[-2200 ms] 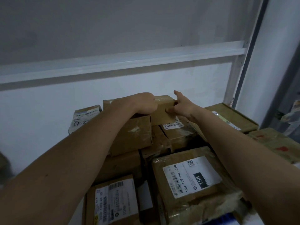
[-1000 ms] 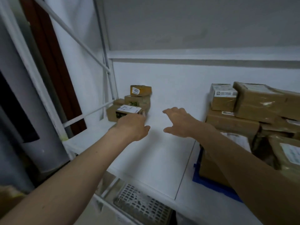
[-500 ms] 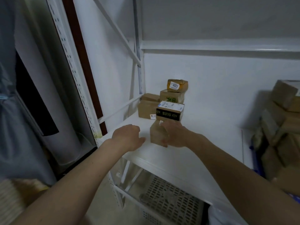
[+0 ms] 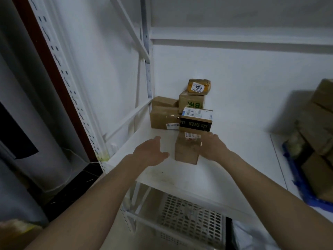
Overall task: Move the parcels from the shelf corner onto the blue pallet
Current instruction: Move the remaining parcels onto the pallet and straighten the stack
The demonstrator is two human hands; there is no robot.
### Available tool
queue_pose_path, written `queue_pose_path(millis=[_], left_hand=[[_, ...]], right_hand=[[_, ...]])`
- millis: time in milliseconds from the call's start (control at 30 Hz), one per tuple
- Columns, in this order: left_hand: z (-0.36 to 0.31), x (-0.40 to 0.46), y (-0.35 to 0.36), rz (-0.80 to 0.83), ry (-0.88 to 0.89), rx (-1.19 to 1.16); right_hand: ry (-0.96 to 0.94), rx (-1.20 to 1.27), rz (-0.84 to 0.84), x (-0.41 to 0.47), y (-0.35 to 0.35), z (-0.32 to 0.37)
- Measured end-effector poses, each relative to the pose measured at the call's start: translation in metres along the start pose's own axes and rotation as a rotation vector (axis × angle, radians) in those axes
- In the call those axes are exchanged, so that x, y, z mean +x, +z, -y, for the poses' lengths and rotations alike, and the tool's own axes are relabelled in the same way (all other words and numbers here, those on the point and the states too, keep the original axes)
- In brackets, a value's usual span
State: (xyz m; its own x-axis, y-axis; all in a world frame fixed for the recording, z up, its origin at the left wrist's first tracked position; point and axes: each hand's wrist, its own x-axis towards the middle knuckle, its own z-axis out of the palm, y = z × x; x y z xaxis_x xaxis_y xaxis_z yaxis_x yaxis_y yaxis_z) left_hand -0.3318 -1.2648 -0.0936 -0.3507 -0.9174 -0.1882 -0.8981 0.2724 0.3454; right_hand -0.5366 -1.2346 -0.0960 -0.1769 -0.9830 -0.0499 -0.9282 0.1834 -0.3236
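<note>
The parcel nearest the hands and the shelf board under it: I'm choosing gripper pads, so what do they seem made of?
Nearest parcel: apparently brown corrugated cardboard, matte, with a paper barcode label near its top; any tape is too blurred to tell. Shelf board: smooth, white-coated, probably painted metal or laminate, with a panel seam and scuff marks.

Bare forearms, no visible sleeves, apparently no rings or watch

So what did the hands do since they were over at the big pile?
They let go of the pile box and swung left to the shelf corner. The right hand took hold of the front brown box; the left hand opened beside it. The corner stack with the 4023 parcel stayed put.
</note>
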Motion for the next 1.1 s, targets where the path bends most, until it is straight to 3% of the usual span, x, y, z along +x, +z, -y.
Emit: queue_pose_path(millis=[167,400,633,867,1100], left_hand=[[-0.004,0.042,-0.003,0.007,0.07,-0.105],[-0.033,0.122,-0.004,0.014,0.119,-0.291],[-0.054,0.153,0.004,0.051,0.199,-0.453],[-0.086,0.124,0.003,-0.04,0.309,-0.451],[-0.132,0.057,0.02,-0.144,0.457,-0.535]], right_hand=[[0.137,0.205,-0.137,0.038,-0.004,-0.014],[0.264,0.436,-0.166,0.087,-0.001,-0.042],[0.194,0.662,-0.104,0.103,-0.001,-0.054],[0.26,0.796,-0.292,0.06,-0.028,-0.057],[0.317,0.817,-0.465,-0.046,-0.048,-0.066]])
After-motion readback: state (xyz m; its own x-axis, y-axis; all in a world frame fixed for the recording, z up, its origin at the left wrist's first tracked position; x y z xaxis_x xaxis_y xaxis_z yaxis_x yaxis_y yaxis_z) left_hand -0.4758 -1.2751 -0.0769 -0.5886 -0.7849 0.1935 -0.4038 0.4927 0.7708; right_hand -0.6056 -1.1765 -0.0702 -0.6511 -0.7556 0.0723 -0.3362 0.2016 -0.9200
